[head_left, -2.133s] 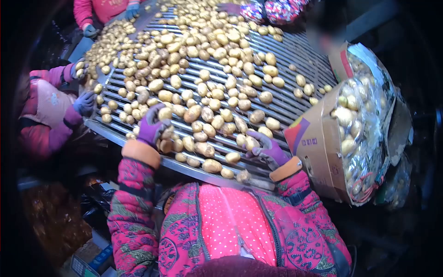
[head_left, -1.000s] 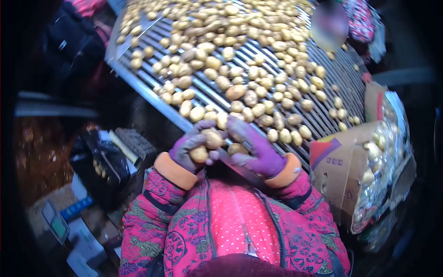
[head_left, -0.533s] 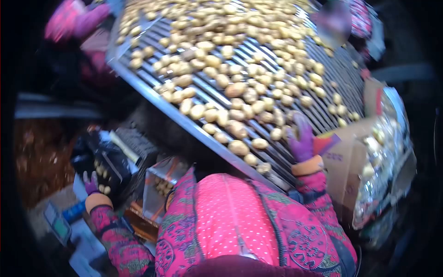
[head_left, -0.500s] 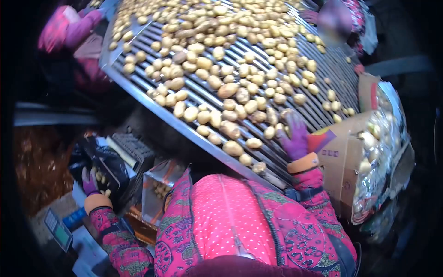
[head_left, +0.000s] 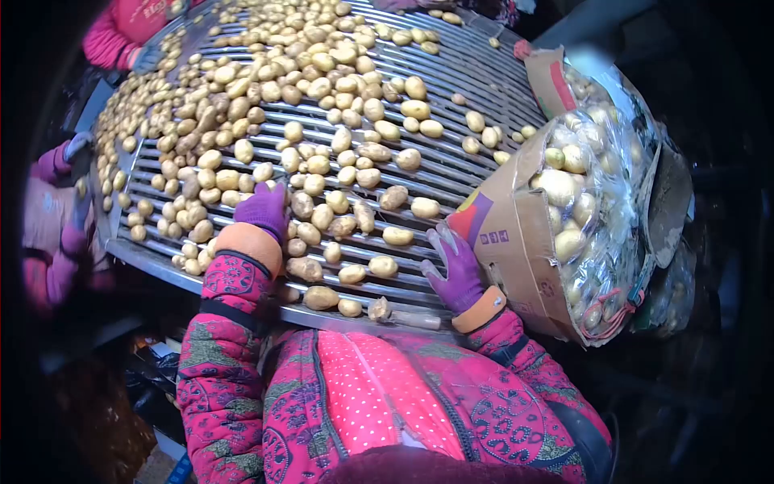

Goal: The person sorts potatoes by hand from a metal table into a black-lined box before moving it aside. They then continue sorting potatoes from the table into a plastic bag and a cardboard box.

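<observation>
My left hand [head_left: 264,211], in a purple glove with an orange cuff, reaches onto the slatted metal rack [head_left: 193,280] among loose potatoes [head_left: 303,269]. Its back faces me and its fingers are mostly hidden, so I cannot see whether a potato is in it. My right hand [head_left: 455,270], gloved the same way, is open with fingers spread. It rests at the right side of the rack, beside a cardboard box [head_left: 516,242], and holds nothing. Near it lie an oval potato [head_left: 397,235] and a broken-looking one [head_left: 379,308].
Clear plastic lines the box, which is full of potatoes [head_left: 556,187]; another open carton [head_left: 548,85] stands behind it. Co-workers stand at the left, one with a gloved hand [head_left: 147,59] by the rack's far edge. Dark bags and boxes [head_left: 157,387] sit low at the left.
My left hand has come up from the black bag at the lower left onto the potatoes. The view has turned right, and my right hand now lies closer to the box.
</observation>
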Tool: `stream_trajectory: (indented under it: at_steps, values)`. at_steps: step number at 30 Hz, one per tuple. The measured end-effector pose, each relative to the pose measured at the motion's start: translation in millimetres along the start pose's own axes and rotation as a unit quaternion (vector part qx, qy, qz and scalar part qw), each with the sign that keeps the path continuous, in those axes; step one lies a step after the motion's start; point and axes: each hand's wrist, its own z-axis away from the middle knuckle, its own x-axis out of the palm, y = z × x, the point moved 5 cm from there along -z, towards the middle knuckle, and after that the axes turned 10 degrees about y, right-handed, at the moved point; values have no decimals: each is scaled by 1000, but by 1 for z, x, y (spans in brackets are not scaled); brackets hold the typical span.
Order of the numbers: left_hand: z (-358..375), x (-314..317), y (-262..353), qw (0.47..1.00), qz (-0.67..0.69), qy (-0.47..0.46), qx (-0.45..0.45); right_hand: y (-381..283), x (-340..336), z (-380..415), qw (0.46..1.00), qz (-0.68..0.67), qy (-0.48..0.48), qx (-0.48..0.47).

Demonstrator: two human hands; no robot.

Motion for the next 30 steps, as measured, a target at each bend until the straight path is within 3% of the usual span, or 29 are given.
stream_trajectory:
  at_steps: [3,7,8,9,10,11,12,13,17,18,19,21,22,23,25,27,28,30]
  values:
    - [-5,-2,4,1000,-20,-14,5,8,18,-3,999,-7,-9,46]
    - [-6,3,-11,996,-43,-71,-24,15,26,-41,993,-17,67,99]
    - [-6,29,-30,973,225,-42,-26,15,32,-52,994,9,38,106]
    - [-1,37,-49,881,472,-5,-28,10,37,-62,994,-2,36,99]
    - [18,17,-43,756,648,-72,-52,10,47,-69,989,57,-32,129]
    - [41,-3,-35,677,727,-77,-78,10,56,-76,977,116,-99,151]
    - [65,-25,-25,590,797,-81,-102,15,67,-77,981,120,-71,132]
    - [85,-17,-29,465,865,-110,-154,12,72,-80,985,116,-57,119]
    - [137,-40,-22,357,911,-49,-201,5,81,-91,992,118,-47,22]
    - [145,-34,-25,310,929,-66,-189,0,76,-94,998,39,-40,19]
    - [148,-35,-25,287,946,-90,-118,-12,68,-99,998,-42,-34,16]
    - [162,-34,-26,231,961,-71,-132,-42,57,-100,996,-84,-17,-1]
    - [168,-40,-24,254,951,-51,-172,-60,54,-100,983,-175,-29,-36]
    - [174,-36,-23,220,961,-56,-158,-77,51,-98,961,-263,-42,-70]
    - [186,-29,-22,216,962,-35,-165,-118,44,-92,918,-371,-79,-117]
    - [189,-1,-15,106,991,-68,-49,-165,32,-87,898,-385,-123,-173]
    - [194,-10,-10,149,981,-52,-110,-181,34,-82,880,-412,-123,-203]
    - [197,-18,0,150,979,-33,-132,-210,30,-76,845,-446,-141,-259]
